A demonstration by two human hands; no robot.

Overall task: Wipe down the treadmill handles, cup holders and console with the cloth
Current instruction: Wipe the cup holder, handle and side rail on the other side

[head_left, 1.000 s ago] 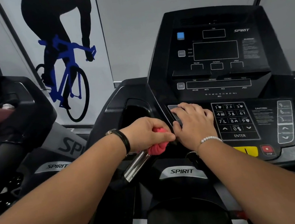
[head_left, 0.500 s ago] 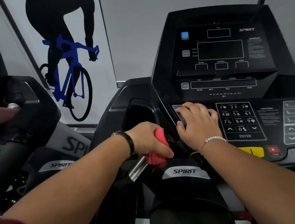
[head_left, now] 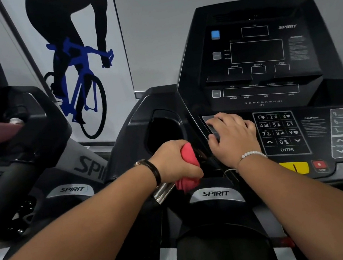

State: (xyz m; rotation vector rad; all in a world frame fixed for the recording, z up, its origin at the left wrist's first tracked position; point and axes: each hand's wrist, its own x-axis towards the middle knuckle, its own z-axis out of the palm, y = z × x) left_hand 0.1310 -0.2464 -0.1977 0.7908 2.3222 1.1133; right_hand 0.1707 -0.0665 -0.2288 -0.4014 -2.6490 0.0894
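The pink-red cloth (head_left: 188,163) is bunched into a tight wad, draped over the chrome handle (head_left: 164,192) left of the number keypad (head_left: 278,132) and a little lower. The left hand (head_left: 174,161) wraps its fingers fully round cloth and handle together, knuckles up, wrist straight, forearm reaching in from the lower left. The right hand (head_left: 232,138) lies palm down on the treadmill console (head_left: 197,57) at the keypad's left edge, fingers loosely bent over grey buttons, grasping nothing. The dark cup holder (head_left: 164,131) sits further left of the keypad, just above the cloth.
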